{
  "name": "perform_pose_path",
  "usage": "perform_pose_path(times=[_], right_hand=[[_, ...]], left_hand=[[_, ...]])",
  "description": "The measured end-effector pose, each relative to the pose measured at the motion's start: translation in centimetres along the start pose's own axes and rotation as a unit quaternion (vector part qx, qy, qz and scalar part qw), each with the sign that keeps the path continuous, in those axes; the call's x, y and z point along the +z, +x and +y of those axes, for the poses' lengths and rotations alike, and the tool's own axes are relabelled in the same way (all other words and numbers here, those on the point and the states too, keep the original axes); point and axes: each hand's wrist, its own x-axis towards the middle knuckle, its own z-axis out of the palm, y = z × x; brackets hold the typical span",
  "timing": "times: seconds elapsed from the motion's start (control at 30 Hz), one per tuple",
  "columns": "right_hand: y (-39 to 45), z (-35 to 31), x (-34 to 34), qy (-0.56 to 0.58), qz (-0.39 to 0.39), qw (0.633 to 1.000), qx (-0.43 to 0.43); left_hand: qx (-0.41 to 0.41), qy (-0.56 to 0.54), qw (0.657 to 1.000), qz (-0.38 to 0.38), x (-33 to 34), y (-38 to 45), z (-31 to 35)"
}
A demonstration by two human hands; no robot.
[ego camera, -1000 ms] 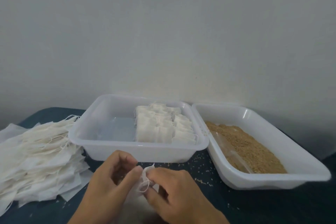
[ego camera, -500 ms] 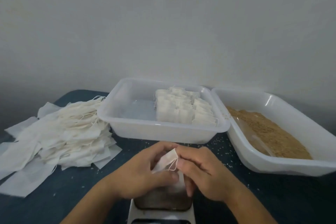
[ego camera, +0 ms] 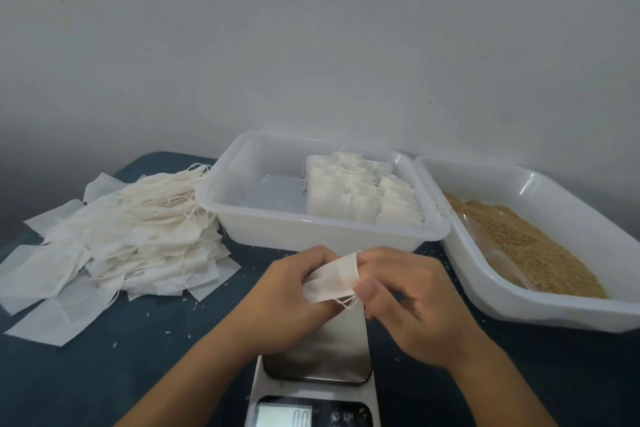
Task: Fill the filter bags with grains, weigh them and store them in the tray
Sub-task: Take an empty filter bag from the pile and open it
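Both hands hold one small white filter bag (ego camera: 333, 279) above the scale (ego camera: 317, 371), in front of the middle tray. Left hand (ego camera: 287, 302) grips the bag's left end, fingers curled round it. Right hand (ego camera: 412, 302) pinches the right end, thumb over the near corner where the drawstring (ego camera: 348, 302) loops hang down. Bag's long axis runs roughly left-right, right end tilted up and away toward the trays. Cannot tell if it holds grains.

Middle tray (ego camera: 242, 215), translucent white plastic: filled bags (ego camera: 360, 196) packed in rows in its right half, standing on edge; left half shows bare bottom. Right tray (ego camera: 554, 308), same plastic, just beside the middle one, rims about touching: brown grains (ego camera: 526, 246) heaped toward its near right side, with a clear flat piece lying in them, hard to identify.

Heap of empty filter bags (ego camera: 114, 246) with drawstrings on the dark blue tabletop (ego camera: 138, 357), left of the middle tray and touching its corner. Loose grains scattered on the tabletop. Scale has a metal platform, partly under the hands; lit display at the bottom edge, digits blurred.
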Motion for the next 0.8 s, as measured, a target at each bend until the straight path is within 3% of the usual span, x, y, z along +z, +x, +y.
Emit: perform_pose_path(times=[0.13, 0.3, 0.53, 0.67, 0.8], right_hand=[[-0.1, 0.2, -1.3, 0.055, 0.01, 0.997, 0.062], [0.0, 0.0, -0.4, 0.035, -0.042, 0.996, 0.068], [0.0, 1.0, -1.8, 0.002, 0.087, 0.996, 0.036], [-0.5, 1.8, -2.5, -0.061, 0.045, 0.995, 0.059], [-0.6, 2.1, -3.7, -0.062, 0.119, 0.989, 0.064]], left_hand=[[-0.014, -0.019, 0.999, 0.025, 0.2, 0.2, -0.2], [-0.027, -0.024, 0.999, -0.029, 0.8, 0.5, 0.0], [-0.043, 0.023, 0.994, -0.095, 2.1, 3.9, 2.1], [-0.047, -0.019, 0.996, -0.068, 3.6, 5.1, 2.3], [-0.044, -0.001, 0.998, -0.037, 4.9, 4.8, 0.8]])
